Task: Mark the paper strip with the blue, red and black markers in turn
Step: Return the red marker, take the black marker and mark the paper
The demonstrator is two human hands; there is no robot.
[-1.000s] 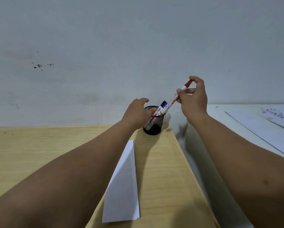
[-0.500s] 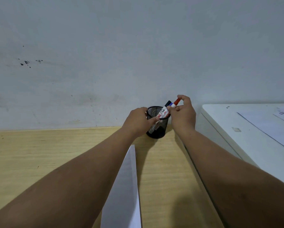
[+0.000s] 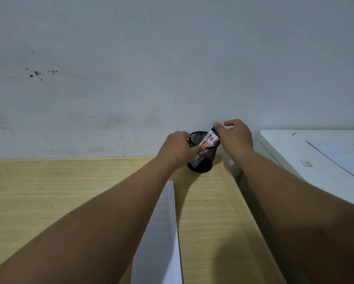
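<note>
Paper strip (image 3: 161, 238) lies flat on wood desk (image 3: 49, 201), near side of both grips. Left hand (image 3: 177, 148) pinches rim of black mesh cup (image 3: 202, 160). Markers (image 3: 210, 139) lean inside cup w/ right hand (image 3: 235, 138) fingertips on their tops; can't tell if it's clamped.

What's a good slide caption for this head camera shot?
Left hand steadies a mesh pen cup while right hand reaches its markers.
</note>
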